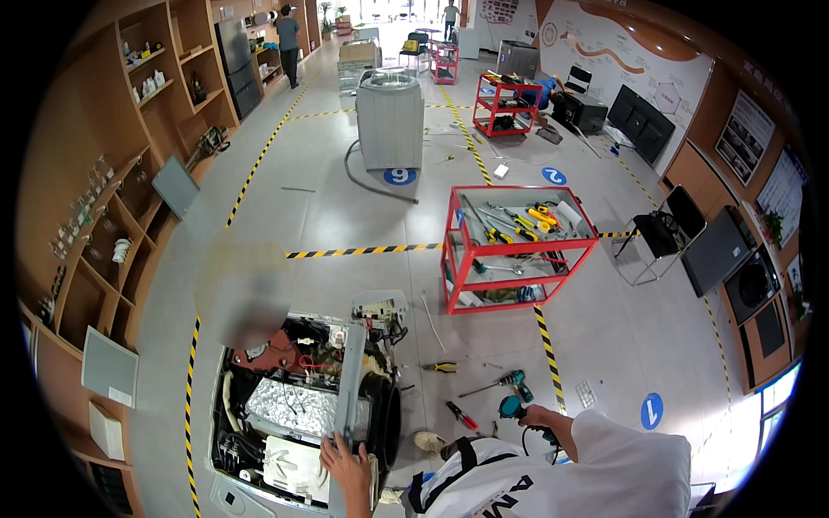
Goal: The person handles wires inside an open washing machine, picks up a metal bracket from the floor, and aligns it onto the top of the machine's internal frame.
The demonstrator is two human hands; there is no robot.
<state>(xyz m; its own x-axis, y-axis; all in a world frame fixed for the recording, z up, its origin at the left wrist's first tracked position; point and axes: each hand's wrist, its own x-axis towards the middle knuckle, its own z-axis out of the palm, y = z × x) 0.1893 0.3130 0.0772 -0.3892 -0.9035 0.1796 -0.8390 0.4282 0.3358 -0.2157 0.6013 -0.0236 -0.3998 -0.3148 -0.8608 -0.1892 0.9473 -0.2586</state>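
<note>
In the head view, my left hand (344, 463) rests with spread fingers on a long grey metal rail (352, 380) along the side of an opened appliance (285, 397), whose foil-covered block, wiring and white plastic housing (289, 462) are exposed. A blurred patch hides its upper left corner. My right hand (535, 418) is closed around a teal-and-black power tool (511, 406) with a cord hanging from it. Nearby on the floor lie another drill (513, 382), yellow-handled pliers (443, 367) and red-handled cutters (463, 417).
A red tool cart (518, 289) stands ahead, a washing machine (389, 129) behind it. Shelves (121, 224) line the left; a chair (661, 233) and appliances (747, 285) the right. Two people (289, 52) (449, 17) are far back, another person (542, 95) crouches by a second cart (501, 121).
</note>
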